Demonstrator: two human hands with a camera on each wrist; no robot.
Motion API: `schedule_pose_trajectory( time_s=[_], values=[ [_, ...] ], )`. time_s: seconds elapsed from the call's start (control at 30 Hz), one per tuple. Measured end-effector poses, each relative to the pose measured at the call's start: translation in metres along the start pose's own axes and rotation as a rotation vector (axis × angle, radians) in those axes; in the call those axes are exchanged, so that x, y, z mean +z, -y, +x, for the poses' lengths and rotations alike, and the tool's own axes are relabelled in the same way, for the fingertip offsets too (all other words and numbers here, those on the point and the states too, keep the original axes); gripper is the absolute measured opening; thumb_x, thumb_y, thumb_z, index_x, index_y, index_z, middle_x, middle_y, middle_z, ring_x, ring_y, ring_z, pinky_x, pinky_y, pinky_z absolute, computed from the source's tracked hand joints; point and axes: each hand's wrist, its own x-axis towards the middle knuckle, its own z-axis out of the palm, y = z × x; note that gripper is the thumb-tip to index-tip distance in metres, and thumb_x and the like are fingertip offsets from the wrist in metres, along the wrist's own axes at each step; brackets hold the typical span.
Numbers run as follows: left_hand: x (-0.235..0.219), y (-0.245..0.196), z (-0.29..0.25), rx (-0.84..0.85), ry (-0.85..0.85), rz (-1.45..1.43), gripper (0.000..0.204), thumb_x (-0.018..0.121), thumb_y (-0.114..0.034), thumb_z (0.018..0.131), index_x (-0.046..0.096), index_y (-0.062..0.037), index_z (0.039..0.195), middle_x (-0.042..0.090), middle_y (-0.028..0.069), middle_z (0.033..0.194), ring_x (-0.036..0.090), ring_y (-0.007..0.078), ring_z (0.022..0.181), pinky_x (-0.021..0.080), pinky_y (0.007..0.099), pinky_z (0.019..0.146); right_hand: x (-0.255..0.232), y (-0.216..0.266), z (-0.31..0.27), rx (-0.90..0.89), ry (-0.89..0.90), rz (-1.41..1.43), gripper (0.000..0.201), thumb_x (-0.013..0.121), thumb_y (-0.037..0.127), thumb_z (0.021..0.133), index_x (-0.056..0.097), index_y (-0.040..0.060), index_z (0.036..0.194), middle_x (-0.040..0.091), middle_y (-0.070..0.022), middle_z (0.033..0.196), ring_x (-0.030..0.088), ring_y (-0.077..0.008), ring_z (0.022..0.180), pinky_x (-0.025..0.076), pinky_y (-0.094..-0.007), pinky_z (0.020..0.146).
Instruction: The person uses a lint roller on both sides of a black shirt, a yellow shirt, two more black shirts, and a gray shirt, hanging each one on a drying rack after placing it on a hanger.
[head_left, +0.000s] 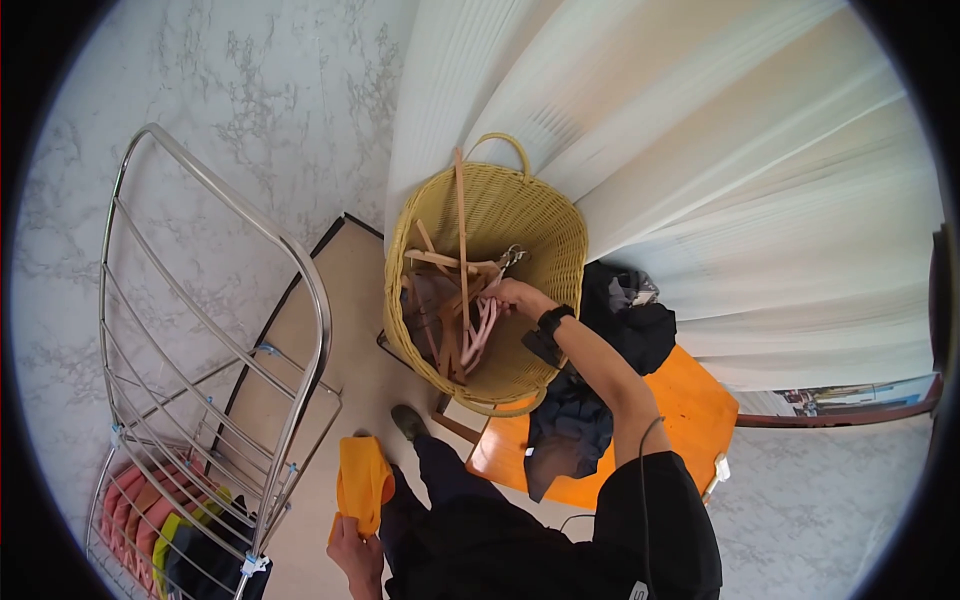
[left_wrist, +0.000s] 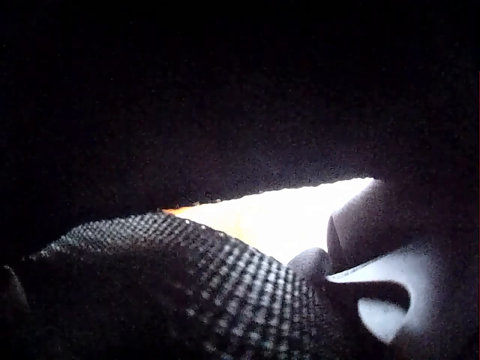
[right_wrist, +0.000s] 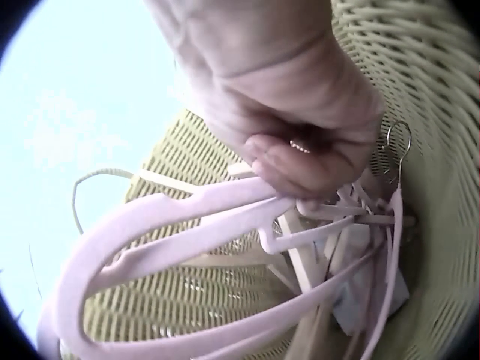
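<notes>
Inside the yellow wicker basket (head_left: 570, 215), the right hand (head_left: 515, 294) has its fingers curled round pink hangers (head_left: 483, 335). Up close in the right wrist view, the right hand (right_wrist: 300, 142) grips pink hangers (right_wrist: 142, 225) near their tops, with a metal hook (right_wrist: 405, 142) beside it. Wooden hangers (head_left: 461, 220) lean in the basket. Low in the head view, the left hand (head_left: 355, 550) holds an orange cloth (head_left: 364, 480) by its lower end. The left wrist view is mostly dark, with a mesh-like fabric (left_wrist: 240, 281) close to the lens.
A metal rack (head_left: 315, 290) stands at the left, with pink, yellow-green and dark clothes (head_left: 150, 505) at its lower end. Right of the basket, dark clothes (head_left: 570, 430) lie on an orange table (head_left: 690, 400). White curtains (head_left: 740, 200) hang behind.
</notes>
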Motion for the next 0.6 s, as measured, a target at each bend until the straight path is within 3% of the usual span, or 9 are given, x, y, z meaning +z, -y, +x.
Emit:
schedule_pose_trajectory(
  time_s=[0.07,0.17,0.27,0.33,0.47,0.6],
  values=[
    [-0.003,-0.004,0.003,0.062,-0.044,0.008,0.018,0.064,0.005,0.072,0.058,-0.0007,0.088,0.062,0.0157,0.083,0.063,0.0388,0.073,0.05,0.0418,0.061,-0.003,0.019,-0.034,0.033,-0.043,0.056,0.027,0.062,0.029,0.091,0.065,0.0058,0.078,0.051,-0.0009,0.055,0.047,-0.0136,0.044,0.037,-0.0296,0.04],
    [-0.004,-0.002,0.005,0.112,-0.089,0.015,0.019,0.064,0.004,0.072,0.059,-0.0008,0.089,0.062,0.0158,0.083,0.062,0.0388,0.073,0.05,0.0418,0.061,-0.008,0.031,-0.083,0.042,-0.078,0.122,0.025,0.061,0.028,0.091,0.066,0.0058,0.081,0.054,-0.0023,0.057,0.051,-0.0135,0.044,0.041,-0.0308,0.04],
    [-0.01,-0.004,0.006,0.127,-0.087,-0.017,0.019,0.063,0.004,0.071,0.059,-0.0006,0.089,0.062,0.016,0.082,0.062,0.0392,0.072,0.05,0.042,0.062,-0.015,0.007,-0.099,-0.005,-0.158,0.2,0.026,0.062,0.028,0.09,0.066,0.0042,0.08,0.061,-0.0025,0.062,0.055,-0.0122,0.045,0.048,-0.0269,0.041],
    [-0.011,-0.003,0.007,0.126,-0.094,-0.02,0.019,0.063,0.004,0.069,0.056,-0.0012,0.085,0.06,0.0153,0.082,0.062,0.0387,0.073,0.049,0.0424,0.062,-0.016,0.011,-0.121,0.029,-0.064,0.181,0.027,0.062,0.029,0.09,0.067,0.0037,0.085,0.061,-0.001,0.062,0.056,-0.0128,0.045,0.051,-0.0283,0.044],
    [-0.015,-0.002,0.006,0.141,-0.041,0.018,0.019,0.064,0.004,0.066,0.052,-0.0014,0.081,0.059,0.015,0.082,0.061,0.0385,0.074,0.049,0.0429,0.062,-0.017,0.004,-0.106,0.019,-0.006,0.084,0.027,0.064,0.035,0.091,0.067,0.0088,0.089,0.064,-0.0039,0.07,0.056,-0.0125,0.051,0.052,-0.0288,0.048],
    [-0.016,0.0,0.003,0.168,-0.072,0.016,0.019,0.065,0.003,0.067,0.052,-0.0013,0.081,0.059,0.015,0.081,0.06,0.039,0.074,0.049,0.0433,0.061,-0.014,0.018,-0.119,0.064,-0.038,0.235,0.022,0.059,0.028,0.095,0.067,0.0084,0.087,0.06,-0.0015,0.064,0.052,-0.0109,0.047,0.045,-0.0256,0.043]
  ],
)
